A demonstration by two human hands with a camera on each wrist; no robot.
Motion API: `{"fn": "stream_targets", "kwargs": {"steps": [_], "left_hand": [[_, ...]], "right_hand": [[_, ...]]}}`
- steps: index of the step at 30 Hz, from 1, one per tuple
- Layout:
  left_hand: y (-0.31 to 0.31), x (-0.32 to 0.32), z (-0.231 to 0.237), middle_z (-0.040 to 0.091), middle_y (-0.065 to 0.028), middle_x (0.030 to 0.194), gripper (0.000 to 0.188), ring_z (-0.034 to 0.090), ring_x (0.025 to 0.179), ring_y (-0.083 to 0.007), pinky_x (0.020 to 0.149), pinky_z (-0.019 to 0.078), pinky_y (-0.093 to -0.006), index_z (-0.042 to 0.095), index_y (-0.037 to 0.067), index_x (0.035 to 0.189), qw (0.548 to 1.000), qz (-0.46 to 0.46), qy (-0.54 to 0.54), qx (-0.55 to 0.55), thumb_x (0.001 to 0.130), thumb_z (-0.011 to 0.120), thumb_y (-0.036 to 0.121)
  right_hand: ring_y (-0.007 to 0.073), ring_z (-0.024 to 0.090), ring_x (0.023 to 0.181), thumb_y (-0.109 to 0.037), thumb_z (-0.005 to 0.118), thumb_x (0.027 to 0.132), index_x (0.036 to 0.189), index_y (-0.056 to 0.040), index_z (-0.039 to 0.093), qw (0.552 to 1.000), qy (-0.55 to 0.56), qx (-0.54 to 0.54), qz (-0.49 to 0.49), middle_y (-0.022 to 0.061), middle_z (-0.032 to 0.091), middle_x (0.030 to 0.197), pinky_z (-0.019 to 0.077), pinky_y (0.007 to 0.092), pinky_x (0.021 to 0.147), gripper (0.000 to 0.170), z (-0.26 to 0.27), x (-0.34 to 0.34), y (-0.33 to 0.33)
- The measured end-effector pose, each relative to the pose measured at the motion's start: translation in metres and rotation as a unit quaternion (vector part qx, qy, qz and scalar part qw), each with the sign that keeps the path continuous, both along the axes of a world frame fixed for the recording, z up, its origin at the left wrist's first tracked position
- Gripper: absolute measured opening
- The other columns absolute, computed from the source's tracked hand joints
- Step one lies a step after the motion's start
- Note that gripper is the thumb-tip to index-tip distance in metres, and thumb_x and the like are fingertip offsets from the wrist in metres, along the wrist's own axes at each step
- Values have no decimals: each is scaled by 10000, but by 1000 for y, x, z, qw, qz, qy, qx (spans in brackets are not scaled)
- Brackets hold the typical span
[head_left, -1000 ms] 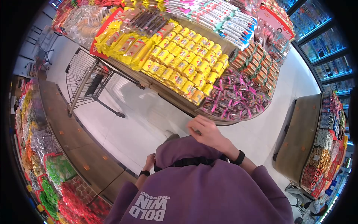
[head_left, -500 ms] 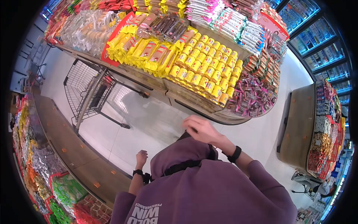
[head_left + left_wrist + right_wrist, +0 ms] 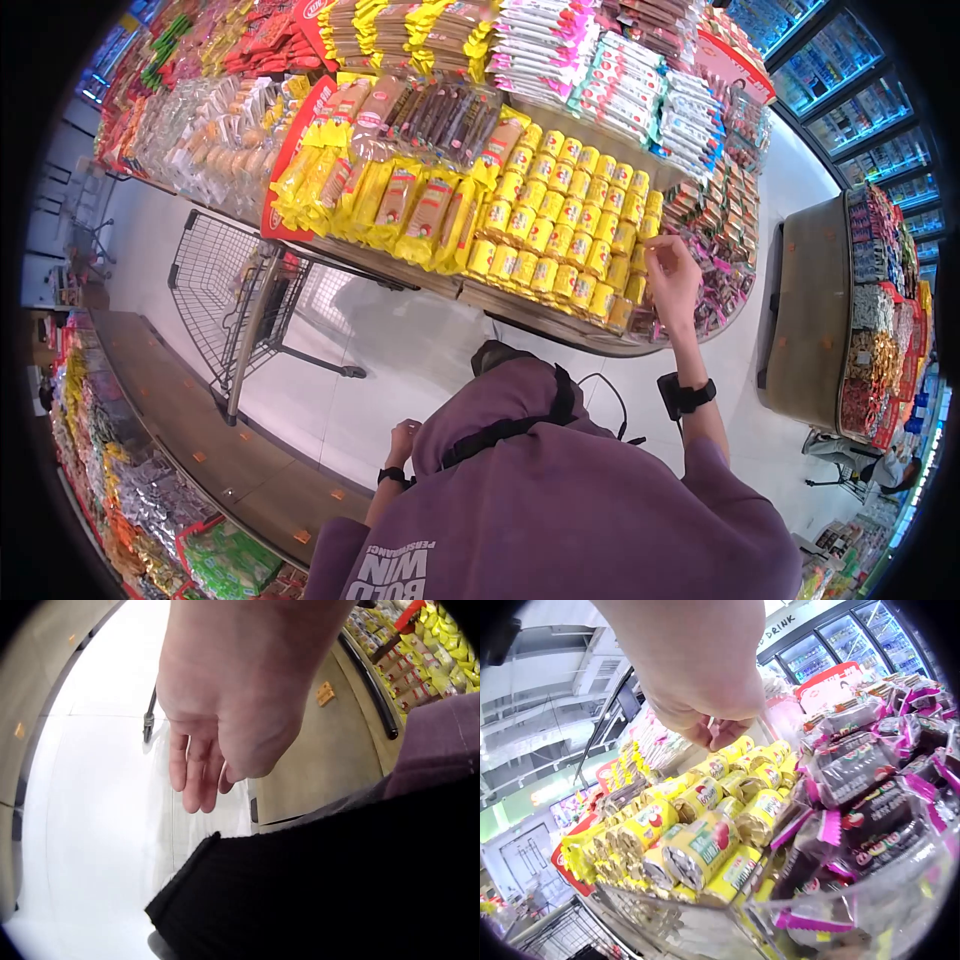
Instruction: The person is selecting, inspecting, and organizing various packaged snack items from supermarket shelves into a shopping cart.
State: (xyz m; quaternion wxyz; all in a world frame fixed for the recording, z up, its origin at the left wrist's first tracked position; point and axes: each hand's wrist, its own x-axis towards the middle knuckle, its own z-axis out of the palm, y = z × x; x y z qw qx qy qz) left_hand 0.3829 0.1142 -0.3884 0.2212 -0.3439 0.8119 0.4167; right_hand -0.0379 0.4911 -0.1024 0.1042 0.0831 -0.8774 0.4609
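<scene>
My right hand point(image 3: 674, 280) hovers at the right end of the yellow rolls point(image 3: 560, 225), beside the dark packets with pink ends point(image 3: 722, 290). In the right wrist view, this hand point(image 3: 705, 682) hangs above the yellow rolls point(image 3: 702, 847), fingers bent loosely, with nothing seen in them. A clear plastic edge point(image 3: 855, 896) fronts rolls and dark packets point(image 3: 855, 769). Low beside the body is my left hand point(image 3: 403, 440); the left wrist view shows this hand point(image 3: 225, 727) hanging over the floor, fingers relaxed and holding nothing.
A shopping cart point(image 3: 235, 300) stands at the left of the display. Yellow-wrapped packs point(image 3: 400, 205) lie left of the rolls. Another candy counter point(image 3: 150, 370) runs along the left, and one more point(image 3: 812, 310) stands at the right. Drink fridges point(image 3: 835, 80) line the back right.
My right hand has moved from in front of the body, forward and right, over the display's right part. The left hand stays low. The view has shifted, with more of the display's left side showing.
</scene>
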Motion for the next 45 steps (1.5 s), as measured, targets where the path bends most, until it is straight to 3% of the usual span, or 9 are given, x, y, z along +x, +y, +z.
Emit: {"fn": "stream_targets", "kwargs": {"steps": [4, 9, 16, 23, 26, 30, 36, 40, 45], "left_hand": [[-41, -29, -17, 718, -192, 856, 202, 691, 853, -411, 789, 563, -480, 713, 49, 1000, 976, -156, 99, -114, 857, 570, 58], [-90, -95, 32, 670, -257, 906, 293, 660, 878, -432, 785, 528, -521, 649, 38, 1027, 987, -137, -18, -77, 790, 502, -53], [-143, -183, 84, 642, -239, 899, 313, 638, 954, -420, 795, 527, -495, 642, 3, 1028, 940, -277, 171, -100, 759, 512, -87], [-177, -260, 127, 713, -211, 899, 381, 673, 880, -429, 836, 528, -497, 597, 36, 1186, 900, -417, 84, -97, 820, 502, -15], [-190, -278, 181, 704, -227, 972, 406, 663, 936, -430, 857, 521, -501, 590, 28, 1186, 862, -491, 65, -103, 800, 484, -37], [-225, -269, 229, 658, -210, 1085, 412, 621, 1019, -403, 889, 497, -472, 597, 43, 1143, 884, -423, 195, -26, 774, 477, -93], [-312, -224, 252, 634, -155, 1079, 333, 591, 1046, -369, 917, 471, -456, 607, 50, 1084, 872, -275, 388, -116, 787, 527, -75], [-366, -185, 228, 589, -165, 1191, 324, 559, 1104, -373, 939, 460, -445, 587, 36, 1135, 885, -118, 363, -268, 822, 559, -40], [-417, -133, 162, 506, -169, 1303, 549, 508, 1189, -338, 992, 410, -451, 422, -33, 1365, 890, -130, 191, -393, 892, 640, 140]], "right_hand": [[116, 641, 758, 47, 629, 886, 965, -6, 648, 998, 67, 1, 6, 51, 702, 925, 496, 247, 679, 97, 10, -26, -23], [165, 652, 808, 99, 630, 857, 927, -5, 643, 990, 125, -34, 50, 88, 702, 959, 515, 273, 727, 126, 26, -40, -65], [268, 665, 913, 142, 627, 759, 884, -10, 632, 984, 163, 51, 52, 106, 710, 981, 517, 340, 813, 198, 46, -10, -95], [258, 650, 873, 146, 652, 751, 854, -24, 649, 983, 166, 25, 81, 103, 709, 984, 513, 343, 765, 199, 42, 7, -177], [258, 645, 877, 140, 663, 731, 859, -25, 658, 977, 173, 8, 124, 100, 708, 998, 513, 348, 764, 209, 51, 14, -235], [285, 642, 917, 139, 654, 687, 865, -32, 668, 950, 236, 32, 199, 94, 694, 1049, 521, 380, 791, 247, 64, 26, -315], [280, 644, 921, 104, 653, 698, 882, -23, 666, 916, 187, 16, 356, 95, 678, 1092, 527, 385, 784, 223, 50, 55, -420], [279, 639, 939, 69, 657, 730, 941, -27, 662, 887, 140, 32, 439, 93, 659, 1124, 532, 394, 809, 232, 25, 74, -481], [308, 609, 1084, 48, 606, 788, 1125, -32, 638, 848, 50, 95, 519, 113, 626, 1241, 509, 412, 944, 348, -27, 92, -540]]}}
